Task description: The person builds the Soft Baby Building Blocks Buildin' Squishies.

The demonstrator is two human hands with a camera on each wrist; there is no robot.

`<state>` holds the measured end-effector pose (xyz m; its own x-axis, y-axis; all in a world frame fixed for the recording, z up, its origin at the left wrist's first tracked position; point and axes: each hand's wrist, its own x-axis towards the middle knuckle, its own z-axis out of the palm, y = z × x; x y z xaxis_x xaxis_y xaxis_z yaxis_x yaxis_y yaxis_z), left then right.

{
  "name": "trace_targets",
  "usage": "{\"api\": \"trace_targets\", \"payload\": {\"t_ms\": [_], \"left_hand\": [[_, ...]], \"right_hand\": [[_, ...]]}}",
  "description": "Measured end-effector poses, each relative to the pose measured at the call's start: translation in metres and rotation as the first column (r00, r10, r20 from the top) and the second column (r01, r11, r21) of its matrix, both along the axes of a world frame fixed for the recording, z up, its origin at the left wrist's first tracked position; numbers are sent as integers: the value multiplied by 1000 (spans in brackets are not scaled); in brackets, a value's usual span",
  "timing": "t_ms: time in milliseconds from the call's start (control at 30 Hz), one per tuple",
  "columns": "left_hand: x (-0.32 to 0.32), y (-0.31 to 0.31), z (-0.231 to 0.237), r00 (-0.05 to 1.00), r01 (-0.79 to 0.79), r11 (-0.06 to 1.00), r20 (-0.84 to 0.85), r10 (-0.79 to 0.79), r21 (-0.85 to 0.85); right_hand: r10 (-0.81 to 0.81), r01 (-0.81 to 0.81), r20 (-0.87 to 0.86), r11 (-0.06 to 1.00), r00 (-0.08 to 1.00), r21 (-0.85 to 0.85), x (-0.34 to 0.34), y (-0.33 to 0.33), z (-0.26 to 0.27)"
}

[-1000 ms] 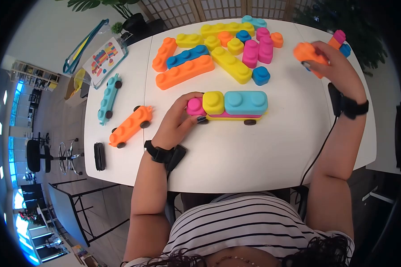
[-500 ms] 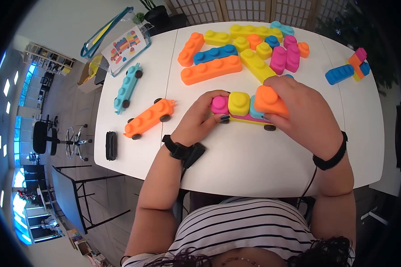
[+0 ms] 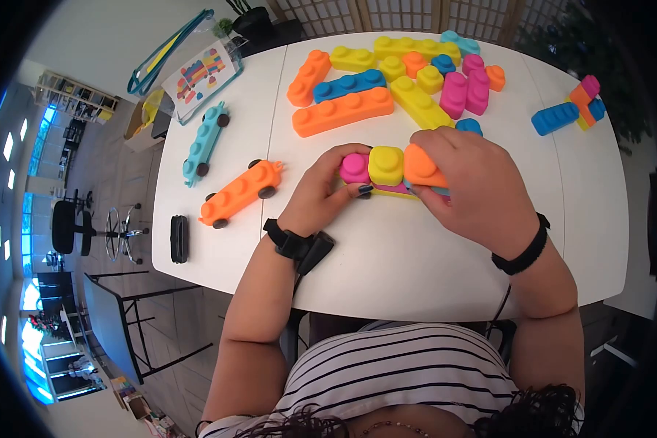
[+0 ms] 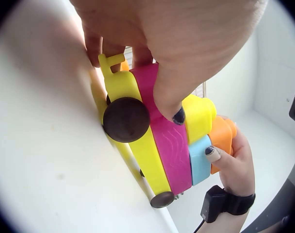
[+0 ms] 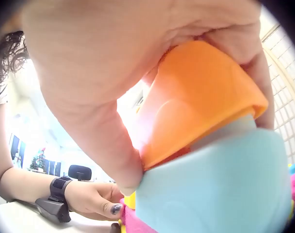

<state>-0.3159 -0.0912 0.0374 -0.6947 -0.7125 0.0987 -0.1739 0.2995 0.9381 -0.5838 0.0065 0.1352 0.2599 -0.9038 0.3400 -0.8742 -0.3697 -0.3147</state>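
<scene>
My left hand (image 3: 315, 196) grips the left end of a toy car, its thumb on a long magenta block (image 4: 172, 150). That block sits on a yellow wheeled base (image 4: 148, 162). On top are a short magenta block (image 3: 355, 168), a yellow block (image 3: 385, 166) and a light blue block (image 5: 210, 189). My right hand (image 3: 482, 186) holds an orange block (image 3: 420, 165) over the light blue block, beside the yellow one. In the right wrist view the orange block (image 5: 206, 92) is tilted, with the light blue stud showing under its raised edge.
Orange (image 3: 241, 196) and teal (image 3: 206, 144) wheeled bases stand at left, near a black case (image 3: 179, 239). Several loose blocks, including a long orange block (image 3: 343, 112), lie at the back. A clear bag with a picture card (image 3: 201, 79) stands back left; a joined block cluster (image 3: 584, 98) lies far right.
My right hand has brought the orange block from the table's right side to the car, then farther left beside the yellow block. The left hand keeps its grip. The head view has shifted.
</scene>
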Motion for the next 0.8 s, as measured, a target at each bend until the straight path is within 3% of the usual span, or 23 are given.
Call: {"api": "trace_targets", "payload": {"t_ms": [133,533,800], "left_hand": [[0,1,3,1000,5,1000,0,-5,2],[0,1,4,1000,-15,1000,20,16,-22],[0,3,7,999,-23,1000,40,24,-13]], "right_hand": [[-19,18,11,995,1000,97,-5,-4,1],[47,-47,43,999,998,2,-11,-11,-9],[33,-35,47,998,998,54,-12,-12,-7]]}}
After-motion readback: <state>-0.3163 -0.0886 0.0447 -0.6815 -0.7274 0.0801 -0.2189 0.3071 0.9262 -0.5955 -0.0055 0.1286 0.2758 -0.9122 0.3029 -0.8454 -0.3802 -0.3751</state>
